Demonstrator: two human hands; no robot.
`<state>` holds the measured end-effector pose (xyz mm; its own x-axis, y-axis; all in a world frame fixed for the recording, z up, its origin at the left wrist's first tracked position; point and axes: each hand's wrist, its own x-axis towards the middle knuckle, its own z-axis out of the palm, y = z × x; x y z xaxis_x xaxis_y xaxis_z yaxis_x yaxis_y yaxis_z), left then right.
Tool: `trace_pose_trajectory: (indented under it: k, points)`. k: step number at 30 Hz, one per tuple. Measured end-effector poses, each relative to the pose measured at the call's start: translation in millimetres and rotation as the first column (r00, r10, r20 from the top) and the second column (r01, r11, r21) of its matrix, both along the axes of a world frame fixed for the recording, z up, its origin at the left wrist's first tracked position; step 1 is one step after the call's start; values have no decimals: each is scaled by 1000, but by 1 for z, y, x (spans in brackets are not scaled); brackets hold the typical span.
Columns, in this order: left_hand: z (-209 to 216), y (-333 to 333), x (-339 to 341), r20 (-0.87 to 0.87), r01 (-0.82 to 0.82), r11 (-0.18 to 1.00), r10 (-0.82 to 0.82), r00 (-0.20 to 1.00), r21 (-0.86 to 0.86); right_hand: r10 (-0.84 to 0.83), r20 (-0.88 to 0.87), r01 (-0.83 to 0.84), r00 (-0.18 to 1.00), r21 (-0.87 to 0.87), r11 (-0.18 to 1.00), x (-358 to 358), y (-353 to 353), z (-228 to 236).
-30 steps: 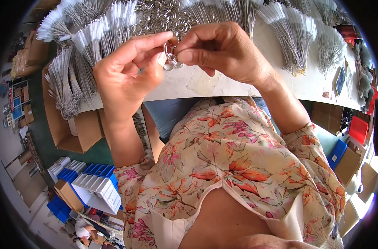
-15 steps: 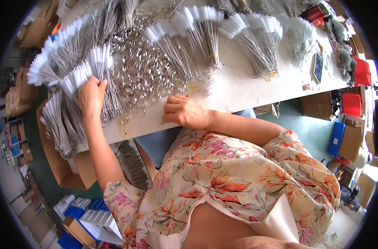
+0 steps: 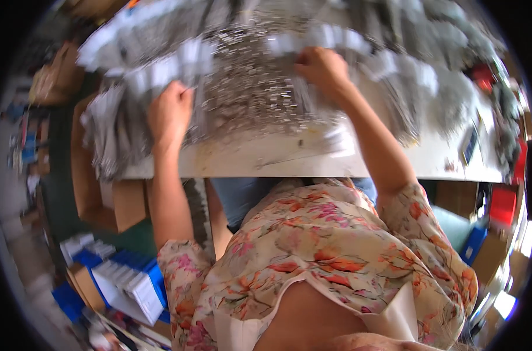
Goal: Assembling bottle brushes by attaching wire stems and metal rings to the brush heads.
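Observation:
My left hand point(image 3: 171, 114) is closed among the left bundles of thin wire-stemmed brushes point(image 3: 161, 73) with white bristle heads. Its fingertips are pressed together; what they hold, if anything, is hidden. Farther right, my right hand point(image 3: 324, 70) reaches across the table to more wire-stemmed brushes point(image 3: 353, 44), fingers curled in by the white heads. Blur hides what is between those fingers. Between both hands spreads a heap of small shiny metal rings point(image 3: 248, 88). Thin loose wires point(image 3: 301, 159) lie on the white tabletop in front of it.
The white table point(image 3: 231, 164) ends just before my body. More brush bundles point(image 3: 403, 93) stand to the right, and a phone-like device point(image 3: 470, 145) lies near the right end. An open cardboard box point(image 3: 131, 202) sits below the left edge. Red bins point(image 3: 502, 206) stand at right.
My right hand has moved from the table's front edge forward and right to the brush heads. My left hand remains at the left bundles. The whole view has shifted and is blurred.

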<state>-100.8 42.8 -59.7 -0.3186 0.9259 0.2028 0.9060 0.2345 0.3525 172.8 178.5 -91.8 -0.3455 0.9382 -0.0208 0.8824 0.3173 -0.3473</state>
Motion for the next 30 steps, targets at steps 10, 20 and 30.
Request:
trace_pose_trajectory:
  k: [10, 20, 30]
  points:
    - [10, -27, -121, 358, -303, 898, 181, 916, 320, -120, -148, 53, 982, -392, 919, 22, -3, 31]
    - [-58, -64, -246, 218, -115, 988, 136, 966, -106, -261, -516, 265, 816, -68, 962, 162, -33, 59]
    - [-7, -44, -185, 335, -344, 873, 458, 823, -346, -301, -126, 318, 945, 149, 936, 193, -12, 29]
